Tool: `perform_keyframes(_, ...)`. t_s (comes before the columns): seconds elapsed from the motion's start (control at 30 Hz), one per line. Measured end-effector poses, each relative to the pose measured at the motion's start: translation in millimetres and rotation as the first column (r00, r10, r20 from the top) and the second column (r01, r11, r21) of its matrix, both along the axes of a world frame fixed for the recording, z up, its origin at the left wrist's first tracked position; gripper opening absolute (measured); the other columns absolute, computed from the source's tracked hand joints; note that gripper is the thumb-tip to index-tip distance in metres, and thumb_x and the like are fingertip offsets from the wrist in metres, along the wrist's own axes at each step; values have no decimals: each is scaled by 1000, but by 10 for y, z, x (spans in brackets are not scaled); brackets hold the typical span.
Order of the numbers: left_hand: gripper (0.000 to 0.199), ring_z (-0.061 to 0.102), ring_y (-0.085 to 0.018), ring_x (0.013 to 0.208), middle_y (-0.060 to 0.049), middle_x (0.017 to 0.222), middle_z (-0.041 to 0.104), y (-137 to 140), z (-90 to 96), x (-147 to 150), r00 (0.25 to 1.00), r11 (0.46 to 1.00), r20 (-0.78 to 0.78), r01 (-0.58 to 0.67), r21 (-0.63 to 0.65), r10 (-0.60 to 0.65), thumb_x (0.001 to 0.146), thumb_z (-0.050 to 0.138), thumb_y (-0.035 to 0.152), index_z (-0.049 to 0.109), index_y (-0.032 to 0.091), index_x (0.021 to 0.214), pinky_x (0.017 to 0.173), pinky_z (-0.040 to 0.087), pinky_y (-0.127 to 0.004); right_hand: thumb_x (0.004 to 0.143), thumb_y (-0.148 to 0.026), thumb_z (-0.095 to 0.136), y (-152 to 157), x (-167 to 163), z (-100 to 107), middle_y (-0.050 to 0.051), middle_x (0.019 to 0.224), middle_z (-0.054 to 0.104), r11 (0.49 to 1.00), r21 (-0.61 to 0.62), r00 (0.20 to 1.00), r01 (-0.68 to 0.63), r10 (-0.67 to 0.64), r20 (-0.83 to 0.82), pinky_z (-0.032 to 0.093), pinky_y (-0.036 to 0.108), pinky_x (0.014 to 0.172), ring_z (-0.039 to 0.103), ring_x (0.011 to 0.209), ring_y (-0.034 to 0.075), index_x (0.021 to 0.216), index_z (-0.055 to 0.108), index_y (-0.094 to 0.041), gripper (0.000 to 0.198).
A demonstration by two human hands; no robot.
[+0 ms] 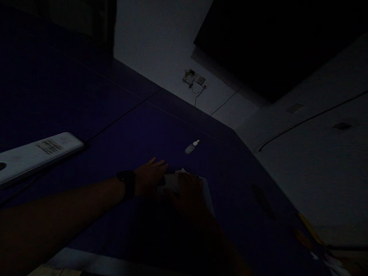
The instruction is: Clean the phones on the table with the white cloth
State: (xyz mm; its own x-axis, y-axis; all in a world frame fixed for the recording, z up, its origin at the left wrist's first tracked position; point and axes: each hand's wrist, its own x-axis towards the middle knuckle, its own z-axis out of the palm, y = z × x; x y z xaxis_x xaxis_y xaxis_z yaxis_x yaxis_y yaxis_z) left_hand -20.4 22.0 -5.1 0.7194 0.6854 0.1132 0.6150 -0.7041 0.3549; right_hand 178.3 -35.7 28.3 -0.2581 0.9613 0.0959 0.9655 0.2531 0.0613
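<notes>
The room is very dark. My left hand [151,176], with a dark watch [126,184] on its wrist, lies with fingers stretched out at the left side of a pale, flat object [209,197]. What this object is I cannot make out, as both hands cover much of it. My right hand [191,189] is on top of it, fingers bent over a white, crumpled cloth or tissue [181,171]. Just beyond the hands, a small clear bottle with a white top [191,147] lies or stands on the dark blue surface [143,134].
At the left is a long white device [43,153] with printed marks. A wall socket [198,78] with cables is on the pale wall behind, below a large black screen [273,42]. Dim items, one of them orange [303,238], are at the lower right.
</notes>
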Motion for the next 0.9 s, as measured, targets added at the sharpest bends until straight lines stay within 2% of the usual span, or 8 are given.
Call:
perform_keyframes(0.17,96,32,-35,150,-21,156,43,19,-13,-17,1000,1000,-6,24,7,-24,74,75,50,30,13,150,125,16,-53,93,-66,50,-86,-208,22,17,123,65,992,9,989,-126,126,-74,38,53,98,56,116,36,119,59,-17,57)
perform_keyframes(0.23,90,31,-35,151,-21,156,42,27,-15,-20,1000,1000,-12,21,-2,-21,77,74,46,32,12,149,125,16,-52,94,-67,48,-120,-292,46,16,125,65,981,-13,976,-193,191,-107,39,53,98,56,116,35,124,57,-16,60)
perform_keyframes(0.33,93,31,-35,151,-22,156,43,32,-17,-18,1000,1000,-30,3,-22,-4,76,75,48,33,10,150,125,16,-51,97,-64,45,-143,-321,73,16,133,62,961,-39,955,-275,269,-125,38,52,99,55,120,34,133,52,-17,59)
perform_keyframes(0.5,105,33,-36,150,-22,154,45,26,-26,-14,1000,1000,3,-6,-15,6,71,75,62,30,10,151,124,17,-52,100,-55,44,-119,-83,61,15,137,61,978,0,977,-209,209,-42,35,53,102,53,123,35,133,55,-18,51)
perform_keyframes(0.7,104,36,-36,148,-22,152,48,7,-4,14,999,999,12,-34,4,34,71,72,64,33,8,150,124,18,-52,99,-51,49,-57,165,105,16,131,65,997,26,993,-73,71,90,35,58,99,53,121,38,131,58,-16,49)
perform_keyframes(0.8,105,35,-36,148,-23,152,48,-7,3,27,998,998,-5,-60,-22,60,71,74,62,33,7,150,125,17,-51,97,-53,51,-35,202,173,17,129,66,995,-9,987,-97,98,126,37,57,97,54,120,37,128,61,-17,48)
perform_keyframes(0.9,103,36,-36,148,-22,150,50,-7,-23,33,996,996,10,-86,-22,86,71,76,61,34,10,150,125,16,-50,96,-50,54,-30,322,268,16,128,67,980,-93,974,-175,186,129,38,56,96,54,121,37,124,63,-17,44)
